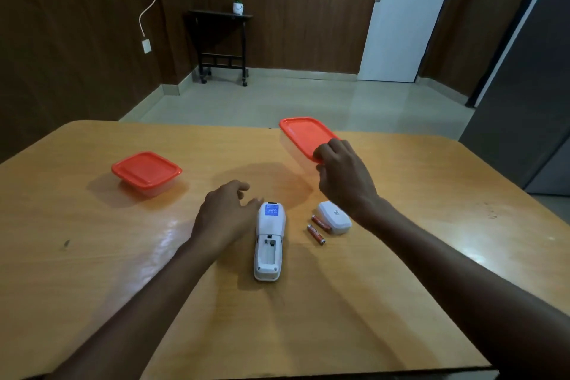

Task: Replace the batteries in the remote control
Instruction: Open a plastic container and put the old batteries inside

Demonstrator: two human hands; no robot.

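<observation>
The remote control [269,241] is lying face down near the middle of the wooden table [92,271], its battery bay open and showing empty. It is looking like light, stiff plastic with a smooth, curved shell that could skate on the glossy tabletop, so I would judge the long side edges the best place to be gripping it while cells are pressed in. Just right of it, two small red batteries [317,229] are lying side by side; being round and slick, they are likely to roll and want a fingertip pinch at mid-length. Touching or just beside them, farther right, the white battery cover [334,216] is resting, partly under the right wrist. The left hand [226,214] is hovering just left of the remote with fingers loosely spread and holding nothing. The right hand [342,173] is reaching far and right, its fingers curling over the near corner of the orange-lidded container [303,134], seemingly gripping the lid edge. A second orange-lidded box [146,171] is sitting well apart on the left. Nothing is blocking the remote, though the right forearm is crossing above the cover.
</observation>
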